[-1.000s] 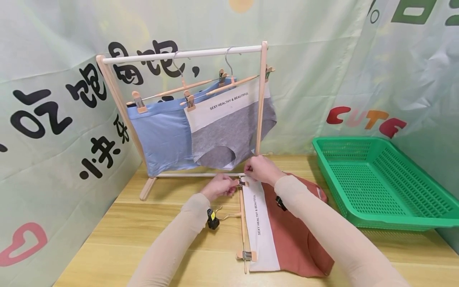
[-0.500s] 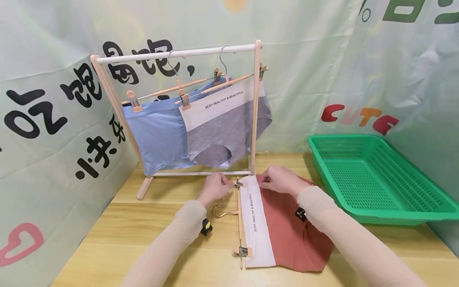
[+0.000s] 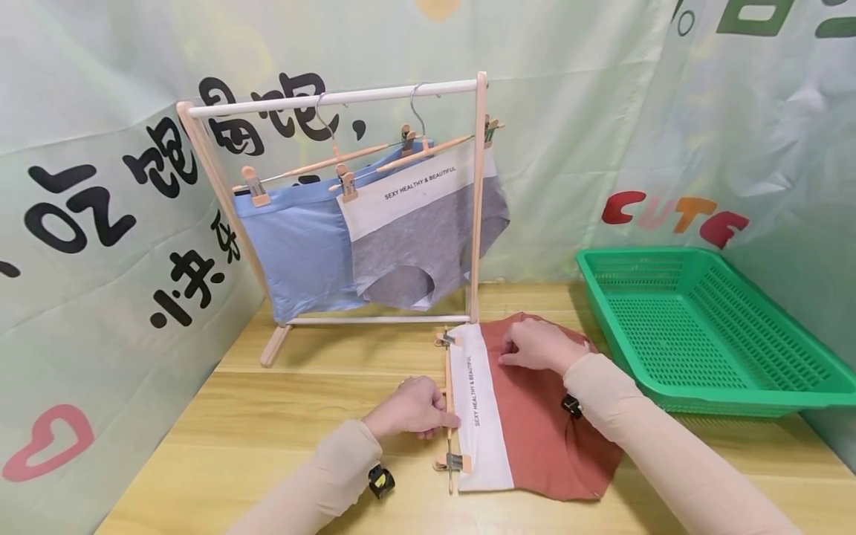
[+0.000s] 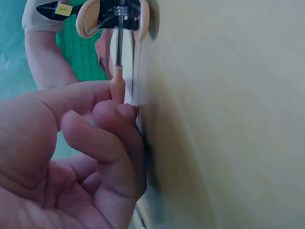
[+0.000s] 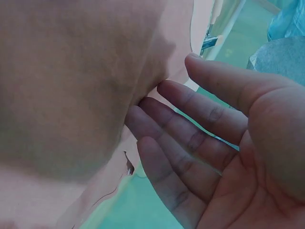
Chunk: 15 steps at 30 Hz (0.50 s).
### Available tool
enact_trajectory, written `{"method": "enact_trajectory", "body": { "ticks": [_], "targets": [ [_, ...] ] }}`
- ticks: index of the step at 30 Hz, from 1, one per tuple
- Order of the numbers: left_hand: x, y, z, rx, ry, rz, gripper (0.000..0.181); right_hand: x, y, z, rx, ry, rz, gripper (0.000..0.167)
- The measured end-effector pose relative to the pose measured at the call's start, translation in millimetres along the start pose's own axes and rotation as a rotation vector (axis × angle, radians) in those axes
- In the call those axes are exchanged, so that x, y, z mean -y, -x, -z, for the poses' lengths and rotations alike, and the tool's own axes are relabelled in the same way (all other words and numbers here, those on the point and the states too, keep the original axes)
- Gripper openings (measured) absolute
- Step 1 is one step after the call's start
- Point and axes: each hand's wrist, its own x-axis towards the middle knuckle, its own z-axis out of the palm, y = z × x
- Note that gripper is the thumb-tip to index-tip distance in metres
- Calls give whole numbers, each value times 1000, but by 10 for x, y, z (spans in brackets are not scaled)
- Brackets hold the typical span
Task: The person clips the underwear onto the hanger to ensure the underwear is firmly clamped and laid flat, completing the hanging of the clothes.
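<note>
Rust-red panties [image 3: 535,438] with a white lettered waistband [image 3: 476,416] lie flat on the table. A clip hanger [image 3: 449,371] runs along the waistband, with its upper clip [image 3: 446,339] and lower clip [image 3: 455,462] on the fabric. My left hand [image 3: 416,407] pinches the hanger bar between thumb and fingers; the left wrist view shows the bar [image 4: 118,86] in that pinch, close to a clip [image 4: 114,14]. The hanger's hook is mostly hidden by this hand. Over the red fabric, my right hand [image 3: 538,344] has its fingers loosely extended, fingertips at the cloth [image 5: 86,86].
Behind stands a wooden rack [image 3: 476,223] with blue underwear [image 3: 301,245] and grey panties [image 3: 414,245] on clip hangers. A green basket [image 3: 669,405] is at the right. Fabric walls enclose the wooden table [image 3: 267,446].
My left hand has left the upper clip and moved down to the middle of the hanger bar. My right hand has shifted right from the waistband's top corner onto the red fabric.
</note>
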Motion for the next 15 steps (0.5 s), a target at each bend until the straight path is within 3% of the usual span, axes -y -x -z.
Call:
{"method": "enact_trajectory", "body": {
  "ticks": [3,8,15],
  "targets": [
    [43,1,-40,-12,112,30,32,21,7,-14,3,-3,-10,18],
    [110,33,-51,9,371,66,19,-8,14,-40,2,-10,-17,15],
    [152,69,-45,65,617,55,8,-54,40,-39,9,-18,-18,14]
  ]
}}
